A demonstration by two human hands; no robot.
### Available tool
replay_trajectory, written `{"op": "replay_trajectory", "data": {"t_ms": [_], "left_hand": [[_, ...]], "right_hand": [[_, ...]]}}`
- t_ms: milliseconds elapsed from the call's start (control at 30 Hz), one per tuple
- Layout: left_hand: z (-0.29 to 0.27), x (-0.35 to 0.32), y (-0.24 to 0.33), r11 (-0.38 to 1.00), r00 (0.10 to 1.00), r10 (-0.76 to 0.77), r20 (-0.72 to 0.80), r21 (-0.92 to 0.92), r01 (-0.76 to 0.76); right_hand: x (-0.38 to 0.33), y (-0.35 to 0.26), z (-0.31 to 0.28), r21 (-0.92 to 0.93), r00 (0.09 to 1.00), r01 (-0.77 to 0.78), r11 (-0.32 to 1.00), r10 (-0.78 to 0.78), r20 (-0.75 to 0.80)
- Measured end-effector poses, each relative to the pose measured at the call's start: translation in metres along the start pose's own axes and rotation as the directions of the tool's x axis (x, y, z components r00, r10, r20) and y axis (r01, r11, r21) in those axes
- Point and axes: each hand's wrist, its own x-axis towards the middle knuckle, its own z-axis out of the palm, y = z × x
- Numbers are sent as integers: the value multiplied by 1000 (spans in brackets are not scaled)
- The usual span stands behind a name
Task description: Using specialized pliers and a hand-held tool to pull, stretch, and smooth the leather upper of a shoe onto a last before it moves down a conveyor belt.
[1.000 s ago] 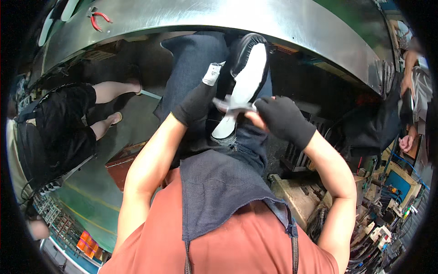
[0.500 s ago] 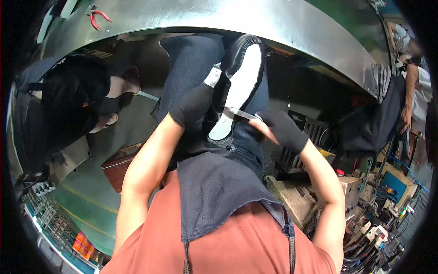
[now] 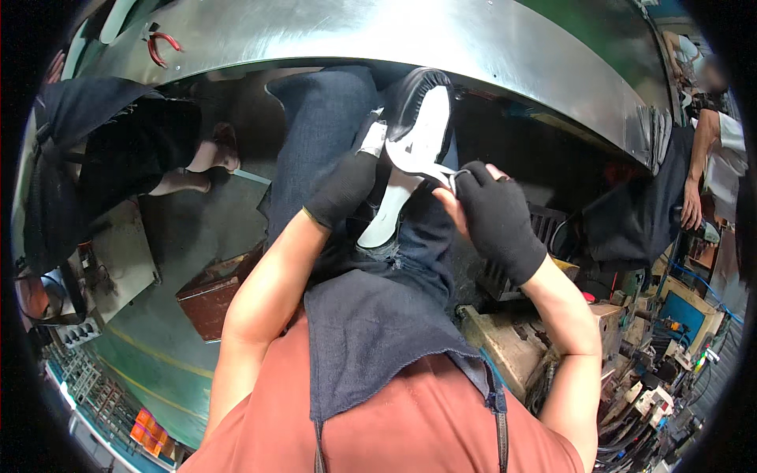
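Note:
A black shoe (image 3: 404, 106) lies sole-up across my lap, its white sole (image 3: 432, 122) facing me and its toe toward the bench. My left hand (image 3: 347, 181), in a black fingerless glove with white wrapping at the fingertips, grips the shoe's left side; its fingers are partly hidden. My right hand (image 3: 493, 209), gloved the same way, is closed at the right of the shoe's middle. It pinches a thin, pale curved strip (image 3: 430, 168) that runs across the sole; whether this is a blade or loose material, I cannot tell.
A metal bench (image 3: 315, 35) runs across the front, with red-handled pliers (image 3: 162, 49) at left. A brown box (image 3: 217, 296) stands on the floor at left. Co-workers sit at left and stand at right. Machinery (image 3: 505, 347) crowds the right side.
My right hand has moved slightly up, its fingers curling more. The pale strip now lies higher across the sole and looks curved. The left hand still grips the shoe.

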Motion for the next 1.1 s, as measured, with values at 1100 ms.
{"op": "replay_trajectory", "data": {"t_ms": [1100], "left_hand": [[1,-8,-8,892,988,-21,153,-443,88]], "right_hand": [[-25,38,0,615,841,-500,610,170,514]]}}
